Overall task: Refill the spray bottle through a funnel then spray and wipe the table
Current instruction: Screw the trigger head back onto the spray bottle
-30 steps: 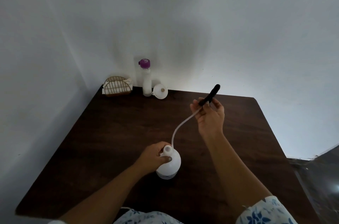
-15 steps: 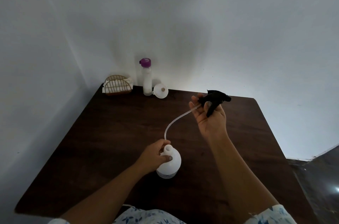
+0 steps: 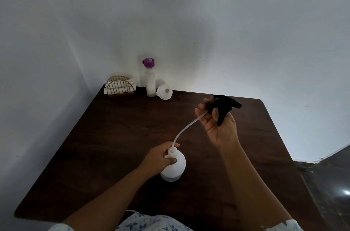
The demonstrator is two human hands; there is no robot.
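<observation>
A white round spray bottle (image 3: 175,168) stands uncapped on the dark wooden table (image 3: 117,136). My left hand (image 3: 158,158) grips its neck. My right hand (image 3: 217,124) holds the black spray head (image 3: 222,106) above the table, palm up. Its clear dip tube (image 3: 186,128) curves down toward the bottle mouth, and its tip is just outside the opening. A white funnel (image 3: 165,92) lies at the back of the table beside a clear bottle with a purple cap (image 3: 150,77).
A wire holder with white cloths (image 3: 120,87) sits in the back left corner against the wall. Walls close in behind and on the left. The table's right edge drops to a dark floor (image 3: 325,183).
My right hand has turned palm up and drawn the spray head up and right, pulling the tube out of the bottle. The left hand has stayed on the neck.
</observation>
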